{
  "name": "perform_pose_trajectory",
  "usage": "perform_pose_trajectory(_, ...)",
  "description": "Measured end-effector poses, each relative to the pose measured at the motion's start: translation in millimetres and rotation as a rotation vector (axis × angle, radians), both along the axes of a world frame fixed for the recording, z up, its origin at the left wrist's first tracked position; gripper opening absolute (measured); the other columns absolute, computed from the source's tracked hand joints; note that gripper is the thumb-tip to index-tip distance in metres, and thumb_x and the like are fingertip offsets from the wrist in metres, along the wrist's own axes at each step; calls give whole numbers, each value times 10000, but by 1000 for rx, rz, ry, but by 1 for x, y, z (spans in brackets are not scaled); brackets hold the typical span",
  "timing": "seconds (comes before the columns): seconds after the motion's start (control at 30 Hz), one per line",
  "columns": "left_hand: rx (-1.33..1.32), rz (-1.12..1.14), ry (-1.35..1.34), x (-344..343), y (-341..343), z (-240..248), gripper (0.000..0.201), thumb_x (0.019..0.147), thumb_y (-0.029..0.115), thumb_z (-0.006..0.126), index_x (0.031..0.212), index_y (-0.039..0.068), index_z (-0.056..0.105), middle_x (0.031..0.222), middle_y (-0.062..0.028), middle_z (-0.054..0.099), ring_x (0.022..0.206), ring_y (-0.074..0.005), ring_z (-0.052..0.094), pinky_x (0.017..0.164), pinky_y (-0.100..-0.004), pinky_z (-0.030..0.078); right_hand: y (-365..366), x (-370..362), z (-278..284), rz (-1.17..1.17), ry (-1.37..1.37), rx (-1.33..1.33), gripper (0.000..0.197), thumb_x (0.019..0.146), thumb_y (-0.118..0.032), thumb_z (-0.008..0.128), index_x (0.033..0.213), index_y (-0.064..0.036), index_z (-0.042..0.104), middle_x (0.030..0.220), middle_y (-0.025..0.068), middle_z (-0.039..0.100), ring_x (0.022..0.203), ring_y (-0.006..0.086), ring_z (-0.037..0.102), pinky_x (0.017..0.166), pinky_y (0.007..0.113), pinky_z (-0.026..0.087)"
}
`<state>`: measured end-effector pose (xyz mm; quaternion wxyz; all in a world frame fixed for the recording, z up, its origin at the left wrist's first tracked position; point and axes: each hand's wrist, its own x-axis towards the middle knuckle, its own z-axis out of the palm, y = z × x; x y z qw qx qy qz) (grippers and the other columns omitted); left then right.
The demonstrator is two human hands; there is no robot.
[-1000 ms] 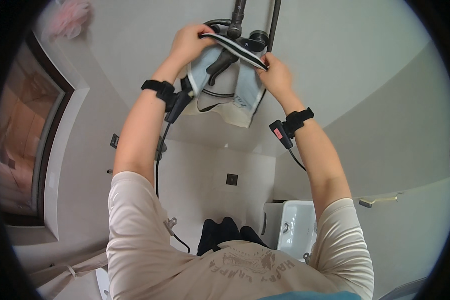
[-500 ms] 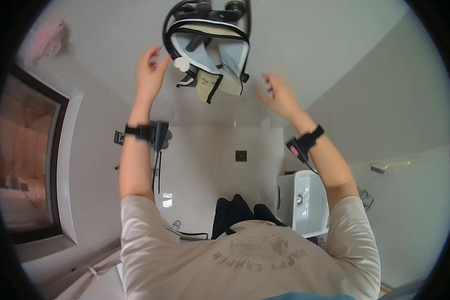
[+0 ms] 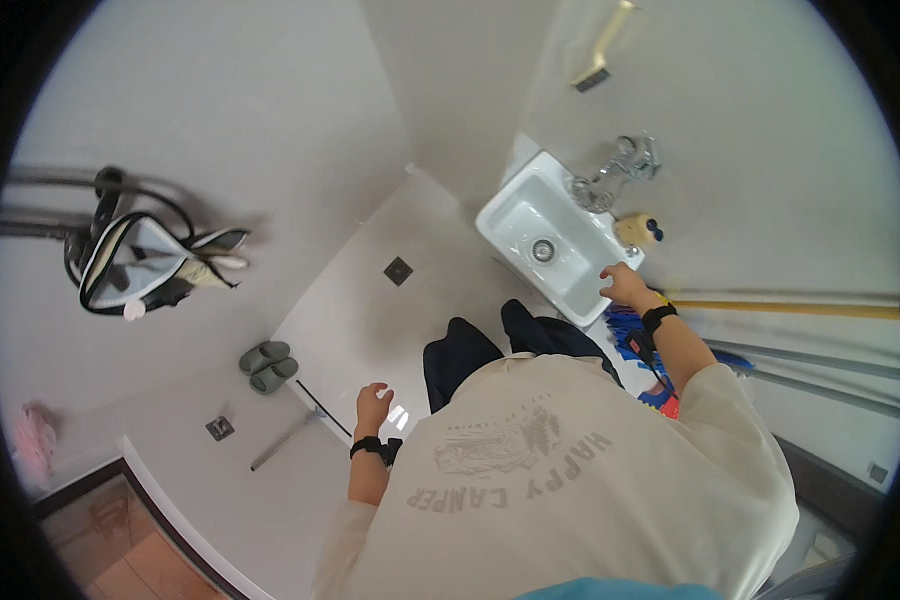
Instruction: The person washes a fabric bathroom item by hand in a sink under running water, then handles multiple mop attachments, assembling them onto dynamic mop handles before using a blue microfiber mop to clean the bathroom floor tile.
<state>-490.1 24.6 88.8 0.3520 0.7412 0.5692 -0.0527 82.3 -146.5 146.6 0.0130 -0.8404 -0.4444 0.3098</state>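
My right hand (image 3: 625, 285) hovers by the near right rim of the white sink (image 3: 595, 310), its fingers parted and holding nothing; whether it touches the rim I cannot tell. Low beside my body, my left hand (image 3: 373, 408) hangs over the pale floor, fingers loosely bent and apart, with nothing in it. A chrome tap (image 3: 602, 185) reaches over the sink from the wall. Next to the tap stands a cream-yellow bottle (image 3: 638, 230) with a dark top. A cream and pale-blue fabric bag with black edging (image 3: 140, 265) hangs at the far left, away from both hands.
Long poles (image 3: 800, 308) lean behind my right arm, with blue mop strands (image 3: 625, 330) near the sink. A yellow-handled brush (image 3: 592, 78) hangs on the wall. Grey-green slippers (image 3: 268, 366), a floor drain (image 3: 398, 271) and a pink bath puff (image 3: 35, 440) lie leftward.
My body has turned right, from the hanging bag to the sink. Both hands have come down from beside the bag: the right to the sink's edge, the left low by my side.
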Motion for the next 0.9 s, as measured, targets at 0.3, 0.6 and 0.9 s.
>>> perform_pose_trajectory(0.3,-162,-34,23,147,-7,10,288,776,269,617,949,41,646,874,-143,662,834,-284,630,756,-363,490,-114,69,-31,-107,144,230,320,681,-208,675,953,-45,631,959,173,596,956,330,546,842,395,451)
perform_pose_trajectory(0.6,-35,-159,13,292,-77,48,269,791,248,613,980,58,637,924,-142,650,831,-279,624,759,-353,491,-176,146,-36,-125,230,169,272,759,-201,632,988,-55,612,1030,170,560,973,332,542,857,389,440)
perform_pose_trajectory(0.9,-83,-98,50,265,-145,52,280,792,248,608,994,55,631,952,-152,642,871,-289,617,781,-368,487,-100,138,9,-44,420,410,215,786,-186,606,940,-38,622,923,161,609,873,335,574,775,400,463)
